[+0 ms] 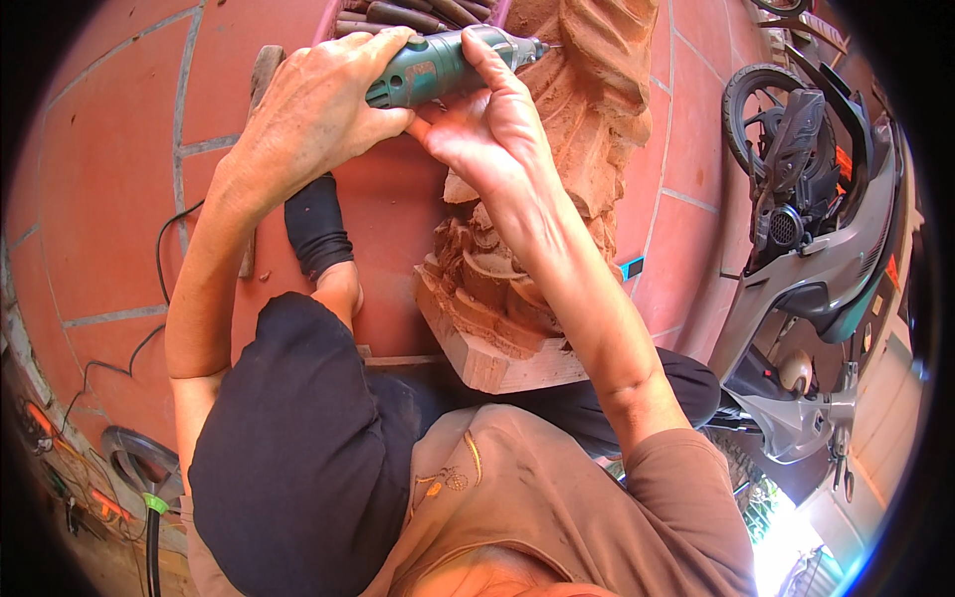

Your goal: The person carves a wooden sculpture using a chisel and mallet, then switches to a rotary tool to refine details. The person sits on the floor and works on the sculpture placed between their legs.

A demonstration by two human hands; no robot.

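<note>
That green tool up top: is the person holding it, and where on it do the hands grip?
Yes. Both hands hold the green rotary tool: the left hand wraps its rear body, the right hand pinches near the nose, its tip at the wood carving.

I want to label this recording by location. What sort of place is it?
Probably a home courtyard used as a woodcarving spot: red floor tiles, a parked scooter, a carved wooden sculpture, and chisels nearby.
</note>
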